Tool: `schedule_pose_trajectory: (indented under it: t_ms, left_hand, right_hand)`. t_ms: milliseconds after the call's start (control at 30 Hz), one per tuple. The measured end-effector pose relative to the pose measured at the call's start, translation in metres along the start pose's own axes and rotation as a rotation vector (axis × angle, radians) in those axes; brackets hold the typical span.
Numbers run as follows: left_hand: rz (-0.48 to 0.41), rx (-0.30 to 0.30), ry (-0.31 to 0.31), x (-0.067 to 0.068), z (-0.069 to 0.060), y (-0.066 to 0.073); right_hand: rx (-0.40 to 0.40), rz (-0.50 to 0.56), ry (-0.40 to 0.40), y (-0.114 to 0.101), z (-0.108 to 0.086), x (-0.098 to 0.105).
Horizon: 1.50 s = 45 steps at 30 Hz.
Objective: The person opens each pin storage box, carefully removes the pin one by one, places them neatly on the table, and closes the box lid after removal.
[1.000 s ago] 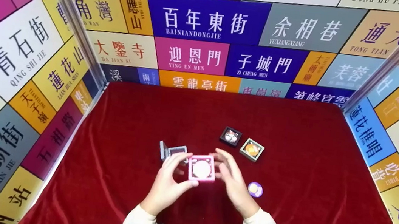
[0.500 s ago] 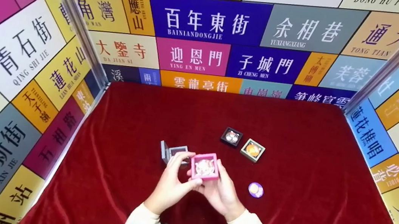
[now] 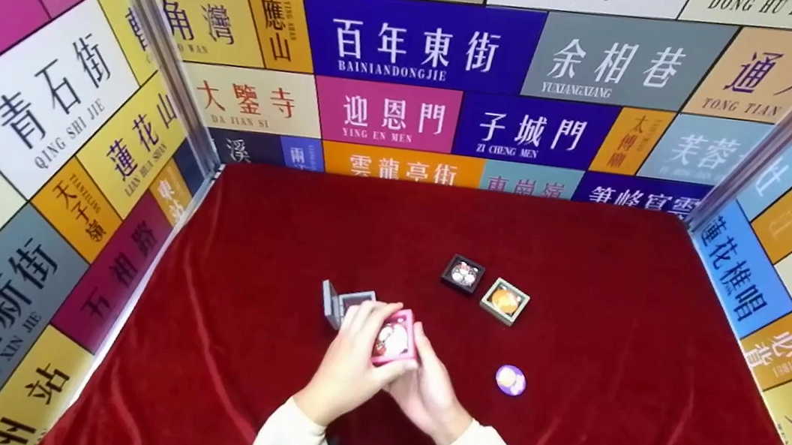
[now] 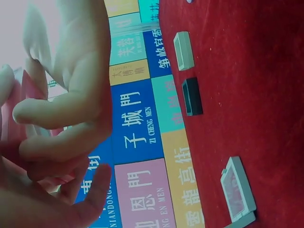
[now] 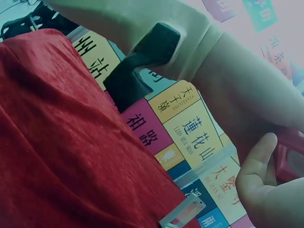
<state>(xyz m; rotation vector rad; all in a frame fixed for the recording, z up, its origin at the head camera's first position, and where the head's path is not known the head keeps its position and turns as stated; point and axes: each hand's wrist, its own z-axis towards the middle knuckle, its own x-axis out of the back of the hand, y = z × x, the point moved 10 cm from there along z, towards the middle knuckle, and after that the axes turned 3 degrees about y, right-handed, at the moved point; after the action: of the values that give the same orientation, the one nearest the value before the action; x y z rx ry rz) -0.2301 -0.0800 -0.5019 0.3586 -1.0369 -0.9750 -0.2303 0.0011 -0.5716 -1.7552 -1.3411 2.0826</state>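
Sign-covered walls [image 3: 415, 66] enclose the tabletop [image 3: 606, 294], which is draped in red cloth [image 3: 229, 353], at the back and both sides. The left hand [image 3: 348, 368] and right hand [image 3: 426, 394] meet near the centre, each grip clamped on the same pink box [image 3: 397, 340], held tilted above the cloth. Just beyond the left hand and partly hidden by it stands a grey box [image 3: 357, 295], lid raised. Farther right, a green box [image 3: 505, 302] and black box [image 3: 463, 275] lie near each other. Smallest item: a purple disc [image 3: 510, 380], flat, right of the right hand
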Motion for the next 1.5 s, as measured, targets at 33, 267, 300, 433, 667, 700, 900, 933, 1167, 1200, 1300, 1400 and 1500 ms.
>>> schedule_pose_trajectory:
  t_ms: [33, 267, 300, 433, 667, 700, 900, 933, 1167, 1200, 1300, 1400, 1500]
  left_hand:
    - [0.015, -0.006, 0.003, 0.000, 0.000, 0.000]
    - [0.095, -0.051, 0.025, -0.004, 0.000, 0.001]
    - [0.102, -0.055, 0.025, -0.004, 0.000, 0.001]
    - [0.124, -0.076, 0.019, -0.006, 0.001, 0.004]
    - [0.130, -0.106, 0.036, -0.005, 0.000, 0.008]
    - [0.130, -0.109, 0.040, -0.005, -0.001, 0.008]
    - [0.131, -0.114, 0.060, -0.007, -0.002, 0.006]
    - [0.128, -0.108, 0.059, -0.008, -0.002, 0.006]
    - [0.137, -0.041, -0.044, -0.018, -0.001, 0.001]
    - [0.146, -0.040, -0.055, -0.018, -0.002, 0.001]
    - [0.183, -0.061, -0.065, -0.018, -0.002, 0.002]
    - [0.237, -0.088, -0.056, -0.018, -0.002, 0.003]
    - [0.286, -0.108, -0.049, -0.018, -0.002, 0.004]
  right_hand:
    - [0.001, 0.004, 0.006, 0.001, 0.000, 0.000]
    - [0.044, 0.031, 0.077, 0.002, -0.004, 0.000]
    - [0.062, 0.032, 0.092, 0.001, -0.004, 0.000]
    - [0.137, 0.030, 0.139, -0.002, -0.006, -0.001]
    - [0.185, 0.051, 0.173, -0.003, -0.007, -0.002]
    - [0.186, 0.053, 0.176, -0.003, -0.007, -0.001]
    - [0.180, 0.080, 0.192, -0.001, -0.008, 0.001]
    - [0.173, 0.090, 0.202, 0.000, -0.007, 0.002]
    - [0.094, 0.128, 0.259, 0.007, -0.006, 0.011]
    - [0.084, 0.126, 0.259, 0.008, -0.006, 0.012]
    - [0.057, 0.138, 0.261, 0.010, -0.006, 0.012]
    - [0.041, 0.166, 0.272, 0.013, -0.007, 0.013]
    - [0.041, 0.191, 0.276, 0.015, -0.007, 0.013]
